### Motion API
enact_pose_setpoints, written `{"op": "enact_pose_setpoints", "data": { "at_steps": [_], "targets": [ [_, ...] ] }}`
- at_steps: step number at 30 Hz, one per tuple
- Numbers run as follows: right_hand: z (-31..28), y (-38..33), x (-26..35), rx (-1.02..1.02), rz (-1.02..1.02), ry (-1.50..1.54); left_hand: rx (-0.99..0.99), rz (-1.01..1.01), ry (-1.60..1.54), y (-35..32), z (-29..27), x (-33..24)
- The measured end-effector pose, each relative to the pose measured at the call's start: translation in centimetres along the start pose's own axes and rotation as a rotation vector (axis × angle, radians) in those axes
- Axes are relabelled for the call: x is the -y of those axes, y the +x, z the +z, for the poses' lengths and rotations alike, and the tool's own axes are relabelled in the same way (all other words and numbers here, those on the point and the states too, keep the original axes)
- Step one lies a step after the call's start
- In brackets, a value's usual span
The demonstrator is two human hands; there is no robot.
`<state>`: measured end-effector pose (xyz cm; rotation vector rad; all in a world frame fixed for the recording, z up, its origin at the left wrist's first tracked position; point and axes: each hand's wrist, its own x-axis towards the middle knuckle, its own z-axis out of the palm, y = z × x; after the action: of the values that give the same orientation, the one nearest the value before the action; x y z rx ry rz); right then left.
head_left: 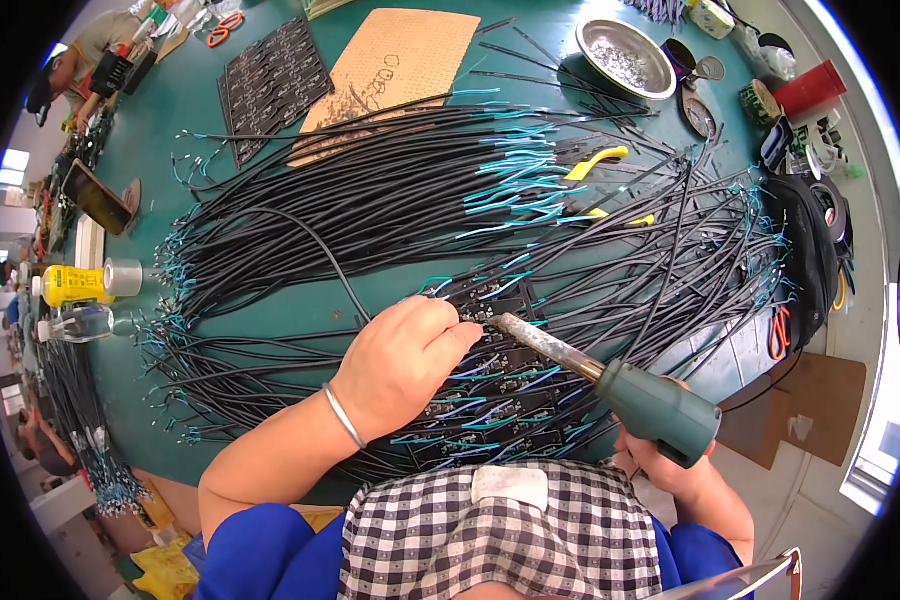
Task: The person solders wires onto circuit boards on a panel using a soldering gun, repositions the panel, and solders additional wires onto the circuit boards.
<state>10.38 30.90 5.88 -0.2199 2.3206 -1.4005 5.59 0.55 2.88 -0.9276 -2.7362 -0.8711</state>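
Note:
My left hand (402, 355) is pinched beside a panel of small black circuit boards (515, 385). A black cable (320, 240) arches from the bundle down to this hand. What lies between the fingertips is hidden. In my right hand (665, 465) is a green gun-shaped heat tool (665, 410) with a long metal barrel, its pale tip close to the left fingertips, over the boards. Whether the tip touches a board I cannot tell. Thin teal and blue wires cross the panel, with black cables (620, 270) running out on both sides.
A thick cable bundle (350, 190) lies across the green table, with yellow-handled pliers (598, 163) at its right end. Beyond are a tan perforated sheet (400, 55), a black board panel (270, 85) and a metal bowl (655, 75). Bottles (70, 285) stand left; orange-handled scissors (779, 333) right.

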Motion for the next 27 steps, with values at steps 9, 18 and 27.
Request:
{"op": "enact_pose_setpoints", "data": {
  "at_steps": [9, 18, 27],
  "targets": [
    [-0.8, 0.8, 1.0, 0.07, -0.103, -0.094, -0.001, -0.012, -0.016, 0.1, 0.1, 0.0],
    [-1.5, 0.0, 1.2, -0.045, 0.009, 0.164, -0.014, -0.02, -0.021, 0.1, 0.2, -0.2],
    [-1.1, 0.1, 0.6, -0.046, 0.056, 0.314, -0.073, -0.047, -0.043, 0.6, -0.1, -0.5]
  ]
}}
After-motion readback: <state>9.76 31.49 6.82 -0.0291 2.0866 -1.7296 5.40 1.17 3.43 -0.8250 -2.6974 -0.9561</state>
